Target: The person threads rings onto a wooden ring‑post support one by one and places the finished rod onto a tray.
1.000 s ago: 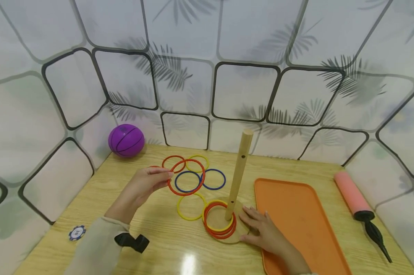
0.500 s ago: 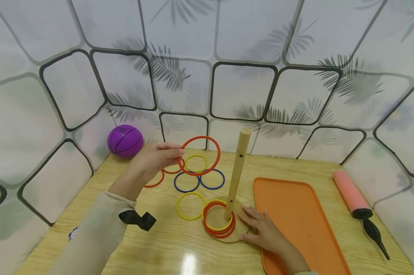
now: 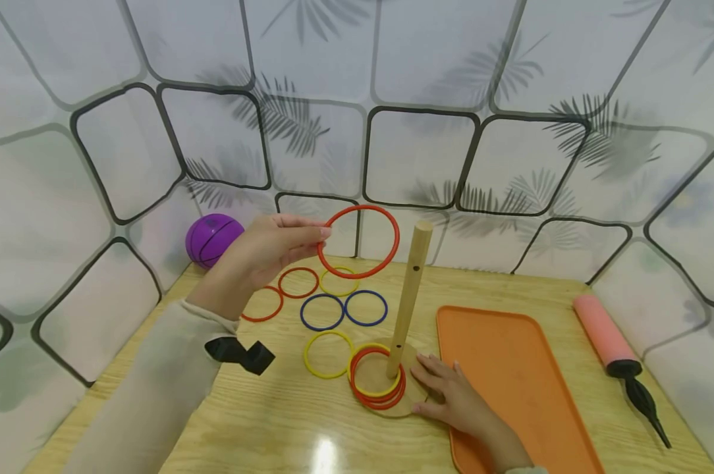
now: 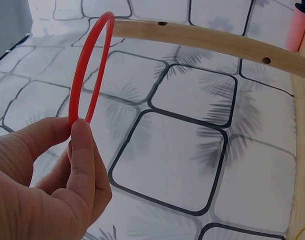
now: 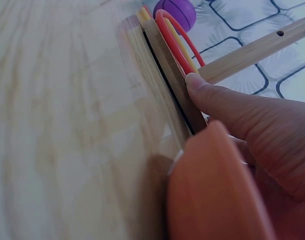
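Note:
My left hand (image 3: 274,247) pinches a red ring (image 3: 398,238) between thumb and fingers, raised just left of a wooden post's top. In the left wrist view the same ring (image 4: 78,75) stands up from the fingertips, the post (image 4: 212,40) behind it. The upright post (image 3: 409,299) rises from a round wooden base (image 3: 409,398). Around its foot lie a yellow ring (image 3: 350,375) and several red rings. My right hand (image 3: 458,398) rests on the base's right side with its fingers spread. In the right wrist view the thumb (image 5: 217,95) touches the base's edge, near the rings.
Loose red, yellow (image 3: 305,359) and blue rings (image 3: 385,309) lie left of the post. An orange tray (image 3: 523,368) sits under the right forearm. A purple ball (image 3: 211,238) is at the back left, a pink hand pump (image 3: 608,332) at the far right.
My left hand has lifted the red ring up and to the right, from above the loose rings to beside the post's top. The right hand stays on the base.

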{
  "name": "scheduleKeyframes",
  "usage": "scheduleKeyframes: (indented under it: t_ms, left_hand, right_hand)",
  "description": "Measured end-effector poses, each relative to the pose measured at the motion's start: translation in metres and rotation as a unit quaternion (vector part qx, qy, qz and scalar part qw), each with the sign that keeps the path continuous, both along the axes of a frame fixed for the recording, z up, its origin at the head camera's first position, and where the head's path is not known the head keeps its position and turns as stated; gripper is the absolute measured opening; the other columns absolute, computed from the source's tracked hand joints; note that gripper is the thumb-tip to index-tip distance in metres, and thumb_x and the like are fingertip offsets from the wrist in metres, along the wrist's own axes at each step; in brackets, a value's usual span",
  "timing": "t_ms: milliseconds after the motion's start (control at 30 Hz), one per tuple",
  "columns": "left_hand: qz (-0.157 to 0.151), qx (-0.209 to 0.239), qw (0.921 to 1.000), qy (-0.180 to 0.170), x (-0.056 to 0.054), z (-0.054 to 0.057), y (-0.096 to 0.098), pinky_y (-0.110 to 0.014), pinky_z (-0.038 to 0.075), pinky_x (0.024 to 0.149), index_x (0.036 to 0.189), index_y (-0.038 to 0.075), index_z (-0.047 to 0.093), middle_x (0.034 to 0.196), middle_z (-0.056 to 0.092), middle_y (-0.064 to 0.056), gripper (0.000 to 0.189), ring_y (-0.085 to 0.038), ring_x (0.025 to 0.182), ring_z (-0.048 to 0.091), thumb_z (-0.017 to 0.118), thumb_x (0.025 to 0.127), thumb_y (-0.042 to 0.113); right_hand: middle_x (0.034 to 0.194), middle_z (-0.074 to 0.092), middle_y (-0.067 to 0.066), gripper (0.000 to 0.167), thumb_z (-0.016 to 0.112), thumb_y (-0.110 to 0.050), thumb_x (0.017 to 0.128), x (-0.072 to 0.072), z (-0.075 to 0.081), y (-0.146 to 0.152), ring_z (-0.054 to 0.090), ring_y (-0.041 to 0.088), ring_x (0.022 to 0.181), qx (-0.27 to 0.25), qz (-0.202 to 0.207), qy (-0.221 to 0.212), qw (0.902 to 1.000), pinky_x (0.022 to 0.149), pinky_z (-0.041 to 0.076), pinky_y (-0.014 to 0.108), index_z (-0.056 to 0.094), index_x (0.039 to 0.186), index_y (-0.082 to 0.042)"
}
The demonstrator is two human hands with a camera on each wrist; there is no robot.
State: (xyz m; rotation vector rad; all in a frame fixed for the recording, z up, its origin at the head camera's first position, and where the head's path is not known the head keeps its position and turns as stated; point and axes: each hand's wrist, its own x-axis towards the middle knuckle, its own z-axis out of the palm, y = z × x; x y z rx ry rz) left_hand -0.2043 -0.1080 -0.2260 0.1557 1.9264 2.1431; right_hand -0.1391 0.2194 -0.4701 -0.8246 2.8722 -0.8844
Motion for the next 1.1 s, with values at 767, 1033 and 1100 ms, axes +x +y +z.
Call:
scheduleKeyframes:
  t_ms: [767,1033,1100]
  left_hand:
    - [-0.025,0.018,0.9994,0.012,0.0,0.022,0.037,-0.027,0.055,0.079,0.083,0.007,0.07,0.088,0.067,-0.004,0.009,-0.014,0.079,0.064,0.066,0.086,0.0]
    - [-0.035,-0.027,0.999,0.002,-0.004,0.004,0.047,-0.033,0.052,0.088,0.1,-0.003,0.068,0.093,0.068,-0.008,0.015,-0.015,0.083,0.065,0.068,0.086,0.004]
    - [-0.035,-0.037,0.9987,-0.007,-0.005,-0.003,0.048,-0.034,0.051,0.09,0.104,-0.004,0.067,0.095,0.068,-0.009,0.02,-0.015,0.082,0.065,0.069,0.086,0.004]
  right_hand:
    - [0.145,0.038,0.018,0.07,0.07,-0.045,0.081,-0.002,-0.002,0.001,0.03,0.046,0.133,0.001,0.013,0.002,0.9999,0.104,0.019,0.066,0.052,0.134,-0.003]
    - [0.146,0.038,0.017,0.07,0.069,-0.046,0.081,-0.001,-0.003,0.002,0.03,0.045,0.133,0.003,0.008,0.0,1.0,0.104,0.019,0.066,0.052,0.134,-0.004]
    - [0.146,0.038,0.017,0.069,0.069,-0.046,0.082,-0.001,-0.003,0.002,0.03,0.045,0.133,0.004,0.007,0.0,1.0,0.105,0.02,0.065,0.052,0.134,-0.004]
